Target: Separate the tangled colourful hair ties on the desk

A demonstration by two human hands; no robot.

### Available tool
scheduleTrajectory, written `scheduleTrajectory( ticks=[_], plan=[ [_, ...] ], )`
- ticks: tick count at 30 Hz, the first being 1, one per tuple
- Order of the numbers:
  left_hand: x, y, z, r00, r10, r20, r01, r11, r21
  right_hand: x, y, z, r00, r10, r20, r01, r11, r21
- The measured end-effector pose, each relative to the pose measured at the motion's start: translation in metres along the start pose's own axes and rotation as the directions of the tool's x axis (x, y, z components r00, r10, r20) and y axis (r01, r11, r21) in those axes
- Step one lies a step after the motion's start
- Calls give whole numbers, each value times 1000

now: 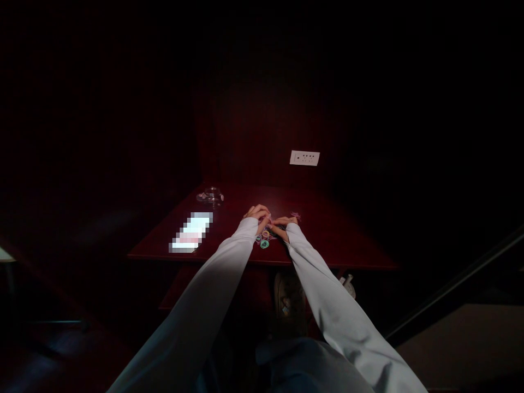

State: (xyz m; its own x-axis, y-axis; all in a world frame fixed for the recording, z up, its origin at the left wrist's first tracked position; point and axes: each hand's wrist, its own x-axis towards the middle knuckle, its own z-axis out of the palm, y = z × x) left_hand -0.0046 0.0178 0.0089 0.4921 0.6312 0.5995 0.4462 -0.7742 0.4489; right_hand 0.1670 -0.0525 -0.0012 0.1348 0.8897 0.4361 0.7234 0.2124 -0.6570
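Over the dark red table, my left hand is bent with its fingers and thumb drawn together. Opposite it, my right hand has its thumb and fingers brought in, and the fingertips of both hands nearly meet. Something small and pinkish is between them, too small to make out. Just below the hands lies a cluster of small coloured loops that look like hair ties, among them a green one and a yellow one. Beyond my right hand lies a pink bunch of loops.
A clear container with pinkish parts stands at the table's back left. A bright, blurred-out phone-like rectangle lies left of my hands. A white socket panel is on the back wall. The table's front edge is close to my forearms.
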Motion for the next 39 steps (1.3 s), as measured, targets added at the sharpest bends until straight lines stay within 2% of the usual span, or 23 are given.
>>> scheduleTrajectory(
  ticks=[9,22,29,36,39],
  plan=[
    [0,1,4,1000,-15,15,15,1000,-4,1,-3,1,1000,-24,-14,23,998,-66],
    [0,5,2,999,-45,24,45,999,15,3,5,1,996,-82,19,83,991,-105],
    [0,5,0,998,-41,47,40,999,32,-1,0,-2,997,-73,13,74,986,-147],
    [-1,7,-5,999,-21,40,19,999,40,-5,-13,-6,998,4,-59,-17,975,-219],
    [-1,9,-6,999,-20,33,18,999,40,-5,-13,-6,997,-1,-78,-16,975,-222]
  ],
)
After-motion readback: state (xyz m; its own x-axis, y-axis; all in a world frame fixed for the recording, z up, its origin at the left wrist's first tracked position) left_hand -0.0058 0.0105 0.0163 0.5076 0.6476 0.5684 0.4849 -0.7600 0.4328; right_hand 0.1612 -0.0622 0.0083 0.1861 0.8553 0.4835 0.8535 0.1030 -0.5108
